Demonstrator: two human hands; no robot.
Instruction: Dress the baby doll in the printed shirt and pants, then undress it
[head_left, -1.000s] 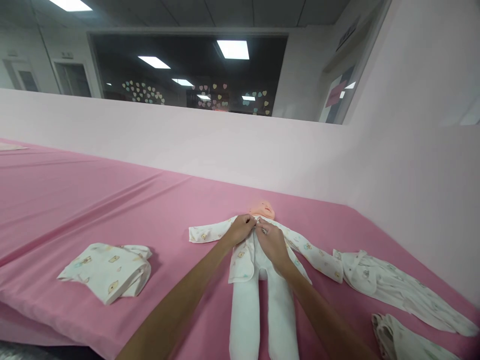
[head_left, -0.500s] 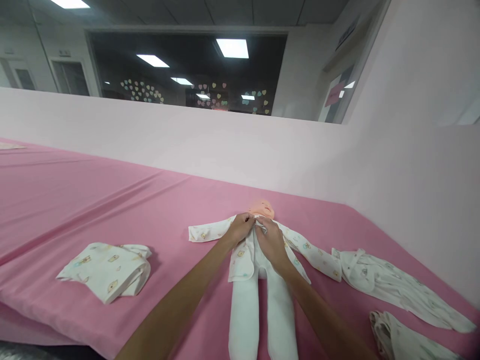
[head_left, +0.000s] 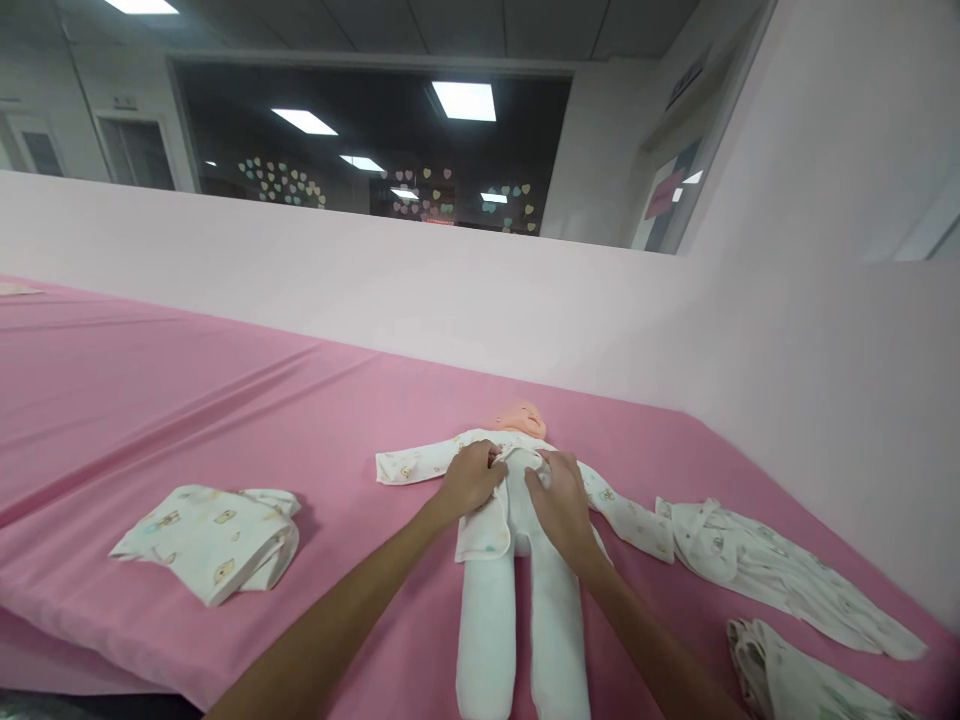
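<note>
Well, doll: the doll [head_left: 523, 520] is on its back on the pink surface [head_left: 337, 430], right in front of the person. It lies between the two arms.
Which way: the head [head_left: 523, 418] points away, to the wall [head_left: 375, 275]. The white legs [head_left: 486, 625] come back to the person, side by side with a gap between them. So its long line runs from far to near, almost straight.
Jacket: the white jacket [head_left: 484, 530] has little pictures on it. It is open down the front, and white cloth shows under it.
Sleeves: they stick out to both sides. The left sleeve [head_left: 412, 464] goes nearly straight out. The right sleeve [head_left: 634, 522] slants down toward the near side.
Left hand: the left hand [head_left: 471, 480] has its fingers pinching the left front edge of the jacket, up by the chest.
Right hand: the right hand [head_left: 562, 502] has bent fingers, with the other front edge pinched by the thumb.
Folded cloth: a folded cloth [head_left: 210, 540] with little pictures lies flat on the left, well apart from the doll.
Long clothes: some long white clothes [head_left: 780, 575] lie by the end of the right sleeve and slant to the near right.
Rolled cloth: a rolled cloth [head_left: 795, 670] is nearer, cut off at the bottom.
Window: a big window [head_left: 360, 130] is above the wall, with heart stickers [head_left: 281, 183] in view.
</note>
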